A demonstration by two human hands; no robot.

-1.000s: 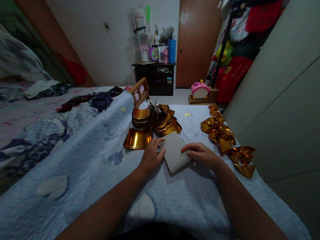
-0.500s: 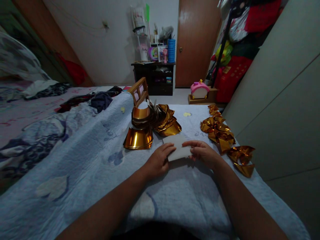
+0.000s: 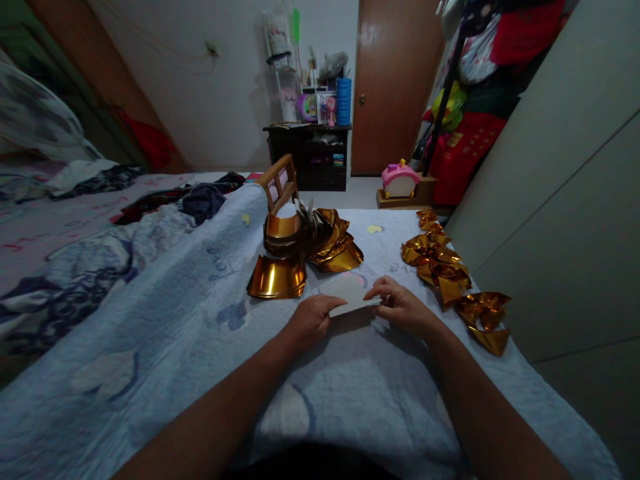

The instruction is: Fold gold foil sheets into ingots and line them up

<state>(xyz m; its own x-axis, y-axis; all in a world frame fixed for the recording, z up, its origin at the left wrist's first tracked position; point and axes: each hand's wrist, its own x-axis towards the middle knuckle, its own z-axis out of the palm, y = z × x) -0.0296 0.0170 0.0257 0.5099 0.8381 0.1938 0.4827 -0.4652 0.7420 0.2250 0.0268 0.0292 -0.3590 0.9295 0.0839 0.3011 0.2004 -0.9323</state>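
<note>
Between my two hands is a sheet of paper (image 3: 349, 293), its pale side facing me, raised a little off the bedspread. My left hand (image 3: 314, 317) pinches its left edge, thumb on top. At the right edge, my right hand (image 3: 400, 305) grips it between curled fingers and thumb. Beyond the paper lies a stack of curved gold foil sheets (image 3: 278, 277), with more fanned foil pieces (image 3: 333, 245) behind. To the right of my right hand, folded and crumpled gold foil pieces (image 3: 434, 257) sit in a row, the closest foil piece (image 3: 486, 319) having a hole.
A light blue quilted cover (image 3: 200, 373) lies under everything. A wooden chair back (image 3: 280, 183) stands at the far edge. Clothes (image 3: 200, 200) lie on a bed at left. A grey cabinet (image 3: 565, 220) borders the right side.
The paper has tilted, its near edge now lifted and seen more edge-on. My left hand has shifted slightly left and grips lower, and the right fingers have curled more.
</note>
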